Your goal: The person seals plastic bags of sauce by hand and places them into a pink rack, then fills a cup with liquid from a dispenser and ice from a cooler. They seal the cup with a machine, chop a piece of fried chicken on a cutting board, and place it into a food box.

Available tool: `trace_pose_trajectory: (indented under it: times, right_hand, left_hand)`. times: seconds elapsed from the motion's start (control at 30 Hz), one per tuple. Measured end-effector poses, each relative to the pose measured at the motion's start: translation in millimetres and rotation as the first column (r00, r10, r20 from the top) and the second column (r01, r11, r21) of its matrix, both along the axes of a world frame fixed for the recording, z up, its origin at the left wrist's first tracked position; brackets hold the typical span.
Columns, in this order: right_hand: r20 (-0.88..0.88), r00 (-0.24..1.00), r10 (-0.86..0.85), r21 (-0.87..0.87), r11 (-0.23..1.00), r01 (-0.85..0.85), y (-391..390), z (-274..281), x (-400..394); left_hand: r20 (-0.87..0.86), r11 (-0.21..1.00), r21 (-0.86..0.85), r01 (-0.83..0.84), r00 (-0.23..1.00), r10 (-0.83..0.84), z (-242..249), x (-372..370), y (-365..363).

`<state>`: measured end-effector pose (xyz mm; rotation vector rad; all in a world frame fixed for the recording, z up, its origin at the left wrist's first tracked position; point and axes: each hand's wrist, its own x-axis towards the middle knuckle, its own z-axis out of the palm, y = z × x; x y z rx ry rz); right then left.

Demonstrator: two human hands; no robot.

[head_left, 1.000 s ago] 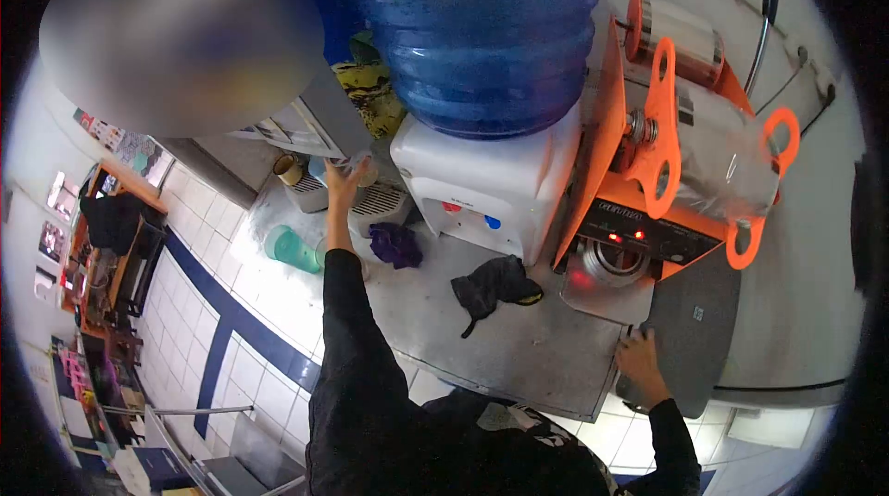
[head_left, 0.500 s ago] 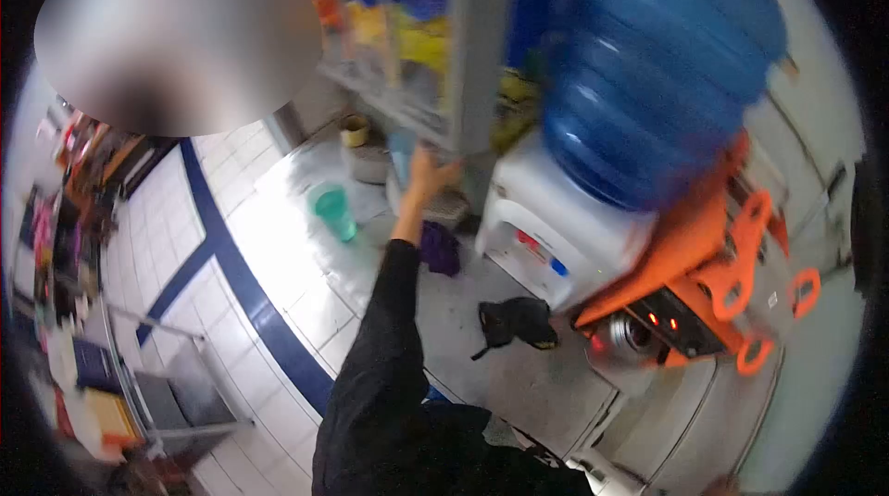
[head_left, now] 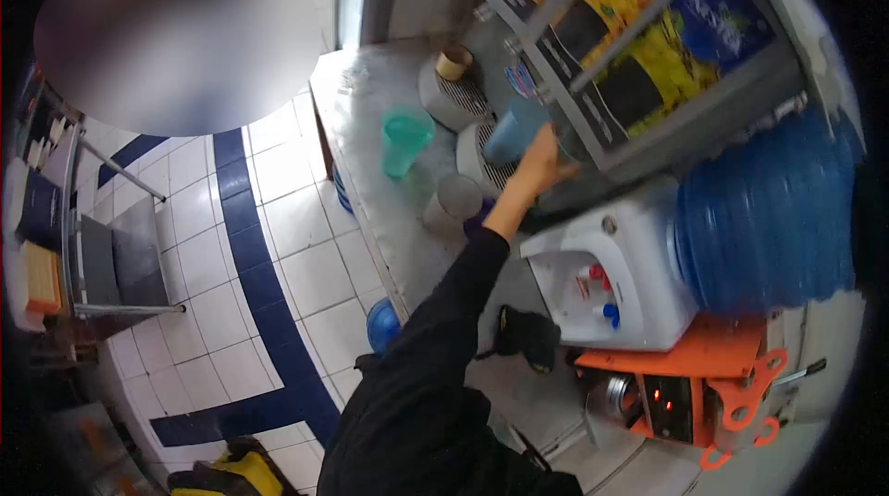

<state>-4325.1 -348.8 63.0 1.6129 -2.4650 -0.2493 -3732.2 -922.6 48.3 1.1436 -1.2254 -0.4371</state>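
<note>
My left hand (head_left: 537,167) reaches out from a black sleeve and is at the side of a blue cup (head_left: 515,131). Thumb and index finger are spread apart. The other fingers are partly hidden, and I cannot make out whether they press on the cup or only rest by it. The cup stands over the ribbed drip tray (head_left: 482,146) of a drinks dispenser (head_left: 602,139) with coloured picture panels. Nearer to me are a green cup (head_left: 405,139) and a greyish cup (head_left: 452,202), with something purple (head_left: 477,218) beside it. My right hand is out of view.
On the right stand a white water cooler (head_left: 639,264) with a big blue bottle (head_left: 769,227) and an orange appliance (head_left: 667,362). A black cloth-like item (head_left: 526,339) lies before the cooler. The metal counter's edge (head_left: 366,246) borders the tiled floor (head_left: 222,339). A person (head_left: 176,37) is at upper left.
My view has turned, so the dispenser and cups appear further right. My left hand remains at the blue cup. The greyish cup now shows clearly beside my forearm.
</note>
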Motion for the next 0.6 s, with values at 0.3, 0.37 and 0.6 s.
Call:
trace_pose_trajectory:
  times: [0.3,0.37,0.6]
  right_hand:
    - [0.619,0.740,0.265,-0.078,0.958,-0.278,-141,-81,214]
    - [0.533,0.734,0.421,-0.241,0.907,-0.344,-181,-83,251]
    - [0.441,0.817,0.371,-0.356,0.908,-0.220,-279,-136,278]
  left_hand:
    - [0.247,0.999,-0.001,0.037,0.968,-0.036,12,13,1]
    - [0.262,0.997,0.025,0.070,0.962,-0.074,16,14,2]
    - [0.065,0.968,0.022,0.252,0.965,-0.252,10,11,0]
